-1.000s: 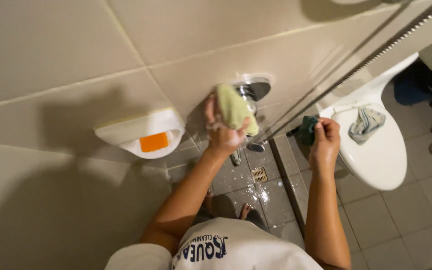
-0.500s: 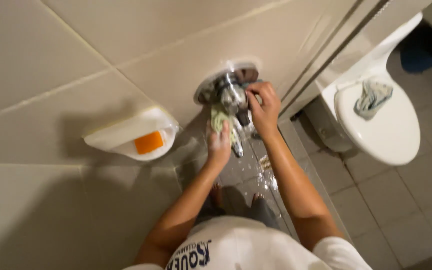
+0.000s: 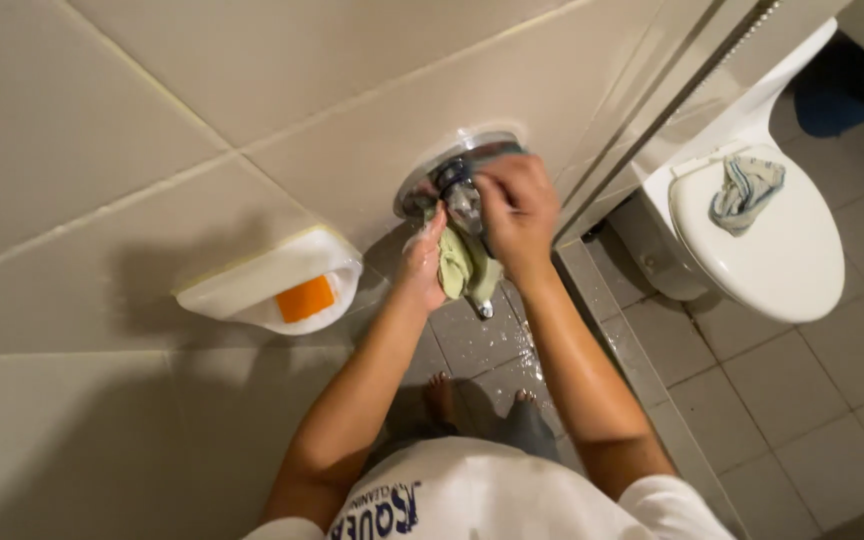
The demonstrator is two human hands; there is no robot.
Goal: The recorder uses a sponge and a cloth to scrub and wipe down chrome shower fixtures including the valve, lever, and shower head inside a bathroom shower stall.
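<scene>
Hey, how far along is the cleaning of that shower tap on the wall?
Done: cannot tell; the floor tiles below look wet. In hand: the left hand presses a green cloth under the chrome tap, and the right hand covers its handle. Left: the soap dish with its orange bar is untouched, and a second cloth lies on the toilet lid.

Worn on the head, looking steeply down along both forearms at close range onto the tiled wall (image 3: 152,120) and wet floor (image 3: 482,340), with the toilet (image 3: 762,240) at the right edge.
</scene>
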